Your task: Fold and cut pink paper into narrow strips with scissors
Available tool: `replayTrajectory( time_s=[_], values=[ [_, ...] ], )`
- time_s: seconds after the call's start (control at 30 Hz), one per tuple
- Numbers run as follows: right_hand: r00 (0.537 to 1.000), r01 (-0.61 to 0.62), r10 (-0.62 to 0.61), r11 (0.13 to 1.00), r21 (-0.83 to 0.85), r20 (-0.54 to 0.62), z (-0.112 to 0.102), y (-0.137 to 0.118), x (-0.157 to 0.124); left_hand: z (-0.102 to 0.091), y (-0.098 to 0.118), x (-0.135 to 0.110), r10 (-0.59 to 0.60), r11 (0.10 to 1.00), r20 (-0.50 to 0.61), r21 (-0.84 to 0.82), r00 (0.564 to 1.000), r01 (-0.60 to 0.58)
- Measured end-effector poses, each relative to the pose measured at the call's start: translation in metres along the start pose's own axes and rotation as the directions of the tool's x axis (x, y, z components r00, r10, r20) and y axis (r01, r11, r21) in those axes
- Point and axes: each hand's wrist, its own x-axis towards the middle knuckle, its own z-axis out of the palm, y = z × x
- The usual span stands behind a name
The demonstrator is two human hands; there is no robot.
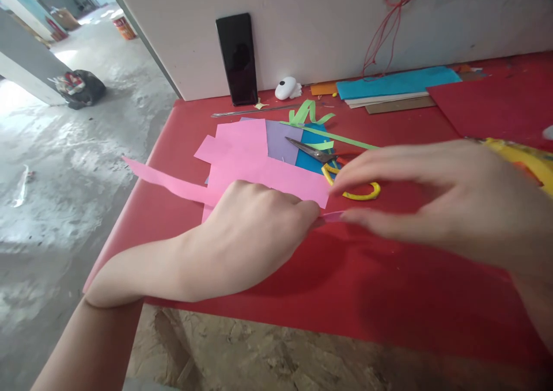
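My left hand is closed around a long pink paper strip that sticks out to the left over the red sheet. My right hand pinches the strip's other end, just right of my left fingertips. Behind my hands lie pink paper sheets, a purple piece and a blue piece. Yellow-handled scissors rest on them, partly hidden by my right fingers.
Green paper strips lie behind the scissors. A black phone leans on the white wall beside a small white object. Blue and brown paper sheets lie at the back right. Red wires hang on the wall. The concrete floor drops off at left.
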Motion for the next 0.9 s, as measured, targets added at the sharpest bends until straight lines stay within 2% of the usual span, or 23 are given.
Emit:
replayTrajectory(
  time_s=[0.07,0.17,0.23,0.33,0.4,0.53,0.67,0.8,0.9],
  values=[
    [0.997,0.056,-0.055,0.998,-0.013,0.046,0.004,-0.008,-0.002,0.001,-0.001,0.001,-0.003,1.0,-0.011,-0.002,1.0,0.003],
    [0.998,0.034,-0.04,0.994,-0.105,-0.057,-0.001,-0.004,-0.003,0.0,-0.004,0.0,-0.078,0.995,-0.038,0.059,0.996,0.08],
    [0.992,0.007,-0.029,0.982,-0.186,-0.119,-0.008,0.003,-0.002,-0.003,-0.007,0.001,-0.136,0.986,-0.012,0.097,0.991,0.136],
    [0.987,0.035,-0.074,0.965,-0.259,-0.143,-0.012,0.009,-0.001,-0.004,-0.009,0.002,-0.16,0.982,0.044,0.107,0.986,0.154],
    [0.986,0.081,-0.119,0.957,-0.278,-0.121,-0.008,0.006,-0.001,-0.002,-0.009,0.002,-0.14,0.985,0.032,0.104,0.99,0.136],
    [0.973,0.165,-0.208,0.931,-0.325,-0.1,0.001,-0.006,-0.005,0.004,-0.007,0.001,-0.071,0.995,-0.062,0.072,0.996,0.076],
    [0.964,0.224,-0.256,0.928,-0.297,-0.072,0.004,-0.013,-0.007,0.004,-0.003,-0.003,-0.012,0.999,-0.107,0.05,0.994,0.018],
    [0.973,0.183,-0.211,0.95,-0.253,-0.09,0.003,-0.013,-0.005,0.0,0.0,-0.006,0.035,0.999,-0.057,0.032,0.998,-0.033],
    [0.994,0.025,-0.044,0.984,-0.177,-0.102,0.0,-0.007,-0.004,-0.003,0.0,-0.008,0.035,0.996,-0.097,0.086,0.995,-0.027]
  ],
)
